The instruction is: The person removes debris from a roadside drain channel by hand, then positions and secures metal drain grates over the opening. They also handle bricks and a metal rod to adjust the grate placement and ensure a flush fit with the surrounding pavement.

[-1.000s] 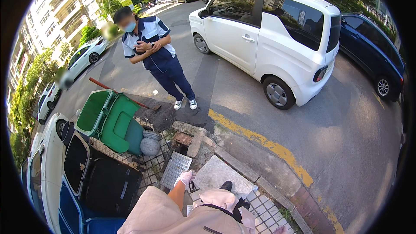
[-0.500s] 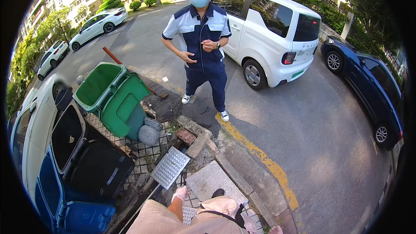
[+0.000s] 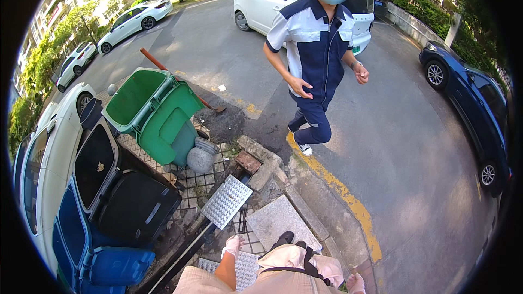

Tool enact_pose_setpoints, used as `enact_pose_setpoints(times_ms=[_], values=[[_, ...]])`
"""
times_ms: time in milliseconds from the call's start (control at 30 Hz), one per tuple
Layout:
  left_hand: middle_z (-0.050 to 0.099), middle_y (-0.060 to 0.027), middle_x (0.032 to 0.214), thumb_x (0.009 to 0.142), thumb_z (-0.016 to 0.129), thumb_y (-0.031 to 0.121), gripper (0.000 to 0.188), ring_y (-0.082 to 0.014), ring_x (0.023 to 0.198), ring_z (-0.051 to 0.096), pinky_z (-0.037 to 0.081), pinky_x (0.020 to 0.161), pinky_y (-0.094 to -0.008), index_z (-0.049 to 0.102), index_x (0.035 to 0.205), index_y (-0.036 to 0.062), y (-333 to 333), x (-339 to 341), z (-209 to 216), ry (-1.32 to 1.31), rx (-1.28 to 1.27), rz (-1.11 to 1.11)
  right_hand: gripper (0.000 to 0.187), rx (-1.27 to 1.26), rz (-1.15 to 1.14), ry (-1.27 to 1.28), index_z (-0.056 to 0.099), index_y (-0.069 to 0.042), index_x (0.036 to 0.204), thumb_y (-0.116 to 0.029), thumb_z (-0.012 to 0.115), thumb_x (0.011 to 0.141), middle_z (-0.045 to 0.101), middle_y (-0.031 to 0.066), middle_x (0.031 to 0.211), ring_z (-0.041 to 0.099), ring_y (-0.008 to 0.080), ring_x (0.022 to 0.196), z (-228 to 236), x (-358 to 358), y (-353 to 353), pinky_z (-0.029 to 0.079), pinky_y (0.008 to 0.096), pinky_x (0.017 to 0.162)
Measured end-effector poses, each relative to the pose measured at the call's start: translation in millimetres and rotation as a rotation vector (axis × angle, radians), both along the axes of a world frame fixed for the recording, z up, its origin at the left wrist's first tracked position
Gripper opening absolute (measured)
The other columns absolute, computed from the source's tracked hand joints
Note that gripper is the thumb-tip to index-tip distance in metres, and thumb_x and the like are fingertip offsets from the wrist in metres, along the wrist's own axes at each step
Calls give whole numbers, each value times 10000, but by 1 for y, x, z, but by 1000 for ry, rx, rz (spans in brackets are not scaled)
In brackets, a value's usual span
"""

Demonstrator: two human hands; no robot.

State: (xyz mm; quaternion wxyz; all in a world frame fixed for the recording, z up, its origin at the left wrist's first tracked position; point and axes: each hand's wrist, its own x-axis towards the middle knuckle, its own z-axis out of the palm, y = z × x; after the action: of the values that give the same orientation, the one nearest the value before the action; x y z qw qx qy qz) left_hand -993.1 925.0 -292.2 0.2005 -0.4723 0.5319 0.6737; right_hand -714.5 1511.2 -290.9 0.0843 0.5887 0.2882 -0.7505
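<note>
My left hand (image 3: 233,244), in a thin translucent glove, hangs low with its fingers loosely apart and nothing visible in it. It is nearest to a studded metal plate (image 3: 226,201) over the drain channel and a second studded plate (image 3: 248,272) beside my arm. At the lower edge, my right hand (image 3: 356,282), also gloved, hangs beside my clothing; its fingers are too small to read. A square stone slab (image 3: 283,222) lies in front of my dark shoes. Ahead stands a person (image 3: 316,49) in a blue-and-white work uniform and mask, hands empty.
At the left stand an open green bin (image 3: 136,98), a black bin (image 3: 136,207) and a blue bin (image 3: 117,265). A grey round stone (image 3: 200,160) is beside the green one. A kerb (image 3: 308,212) borders the road. Parked cars include a dark blue car (image 3: 468,98).
The person in uniform has stepped closer and to the right, now covering part of the white car. That car sits farther off. My view has shifted slightly; my hands still hang low.
</note>
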Motion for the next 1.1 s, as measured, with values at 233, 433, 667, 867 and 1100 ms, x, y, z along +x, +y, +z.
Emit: enact_pose_setpoints(times_ms=[233,433,667,867,1100], values=[[670,-20,835,917,553,316,231,-117,632,602,393,483,-213,629,997,113,35,25,46,144,-89,173,280,130,123,-19,575,-113,831,-385,564,897,600,7,743,525,164,652,32,-54,10,416,306,590],[681,-36,942,942,501,333,269,-136,737,630,464,585,-279,602,1064,116,24,153,56,3,-147,364,261,-3,383,-14,568,-136,820,-373,528,920,589,-15,701,532,142,648,24,-93,30,411,292,579],[641,-21,834,920,506,283,250,-115,610,565,359,428,-231,576,1075,99,38,275,62,-122,-172,697,259,35,622,-49,574,-102,834,-340,534,928,580,-3,689,544,145,628,19,-150,11,436,281,580],[635,-27,753,945,507,267,184,-118,535,555,353,407,-238,573,948,95,31,325,74,-102,-212,961,280,40,740,-57,603,-48,876,-317,546,929,631,42,717,568,149,606,-23,-188,-6,472,257,549],[665,-13,811,948,507,307,239,-96,566,590,392,409,-211,622,1038,117,34,393,54,-172,-231,1091,320,134,1019,-55,613,-33,920,-346,547,921,635,57,752,575,170,630,-26,-229,-30,465,272,567]])
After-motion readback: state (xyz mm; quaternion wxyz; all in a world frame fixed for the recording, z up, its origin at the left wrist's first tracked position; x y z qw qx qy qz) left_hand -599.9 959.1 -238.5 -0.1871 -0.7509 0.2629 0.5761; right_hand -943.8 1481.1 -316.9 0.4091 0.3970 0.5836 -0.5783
